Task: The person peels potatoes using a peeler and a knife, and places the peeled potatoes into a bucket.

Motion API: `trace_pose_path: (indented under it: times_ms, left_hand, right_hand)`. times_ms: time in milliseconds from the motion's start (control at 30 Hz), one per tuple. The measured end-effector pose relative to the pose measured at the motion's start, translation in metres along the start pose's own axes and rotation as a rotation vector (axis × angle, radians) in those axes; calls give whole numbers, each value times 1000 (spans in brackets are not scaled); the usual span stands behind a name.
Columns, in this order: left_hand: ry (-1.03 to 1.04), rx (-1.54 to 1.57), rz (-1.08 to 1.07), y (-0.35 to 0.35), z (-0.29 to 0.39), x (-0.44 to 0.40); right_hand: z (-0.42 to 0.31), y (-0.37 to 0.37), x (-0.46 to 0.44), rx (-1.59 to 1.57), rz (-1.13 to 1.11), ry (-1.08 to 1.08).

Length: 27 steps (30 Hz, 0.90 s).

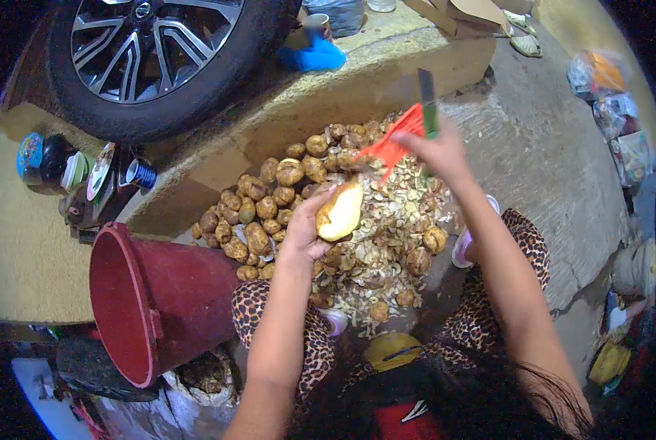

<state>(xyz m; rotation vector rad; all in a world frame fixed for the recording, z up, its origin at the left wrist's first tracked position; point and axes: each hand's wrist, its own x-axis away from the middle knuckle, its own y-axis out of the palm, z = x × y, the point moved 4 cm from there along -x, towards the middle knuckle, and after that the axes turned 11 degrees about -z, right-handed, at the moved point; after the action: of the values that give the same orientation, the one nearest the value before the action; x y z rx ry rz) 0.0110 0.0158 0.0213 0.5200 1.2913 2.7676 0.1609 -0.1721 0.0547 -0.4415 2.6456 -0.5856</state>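
Observation:
My left hand [306, 229] is wrapped round a partly peeled potato [340, 213], its pale flesh showing on the right and brown skin on the left. Up and to the right, my right hand [436, 150] grips a knife [428, 103] with a green part near the fingers and a dark blade pointing up. A blurred orange-red piece [398, 143] shows beside those fingers; what it is I cannot tell. Below both hands lies a heap of peelings [387, 242], with unpeeled potatoes [269, 198] piled to its left.
A red bucket [188, 301] lies tilted at the left. Behind the potatoes runs a concrete ledge [269, 121] bearing a car wheel [152, 66], a blue cloth-like item [317, 56] and a cardboard box [453, 15]. Bags [614, 110] lie at the far right.

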Motion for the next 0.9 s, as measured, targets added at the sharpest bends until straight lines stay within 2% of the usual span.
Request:
trace_pose_path:
  times_ms: [33, 167, 267, 300, 400, 433, 533, 567, 667, 700, 800, 867, 900]
  left_hand:
    - [-4, -12, -9, 0, 1, 2]
    - [15, -29, 16, -6, -4, -3]
    - [63, -145, 30, -9, -6, -11]
    - [88, -230, 37, -10, -6, -11]
    - [159, -335, 67, -2, -5, -8]
    - [157, -389, 111, 6, -2, -3]
    - [136, -436, 202, 10, 1, 0]
    - [128, -429, 228, 9, 1, 0]
    - [174, -449, 183, 5, 1, 0]
    - [162, -461, 172, 2, -2, -2]
    - [164, -486, 152, -2, -1, -4]
    - [172, -480, 162, -3, -2, -3]
    - [131, -351, 163, -4, -4, -5]
  right_hand:
    - [-3, -14, -7, -77, 23, 28]
    - [-26, -5, 9, -313, -223, 404]
    - [-51, 24, 29, -167, -426, 125]
    - [-54, 21, 30, -153, -421, 137]
    - [-32, -11, 9, 152, -124, 85]
    - [-24, -17, 3, 84, -37, 121]
    - [-28, -9, 10, -279, -274, 422]
    - [-43, 0, 19, -251, -319, 440]
    - [-35, 18, 29, -72, -350, 285]
    - [-34, 11, 25, -120, -313, 329]
    - [-19, -17, 8, 241, 33, 104]
    - [4, -17, 4, -8, -75, 253]
    - [-3, -17, 6, -89, -110, 311]
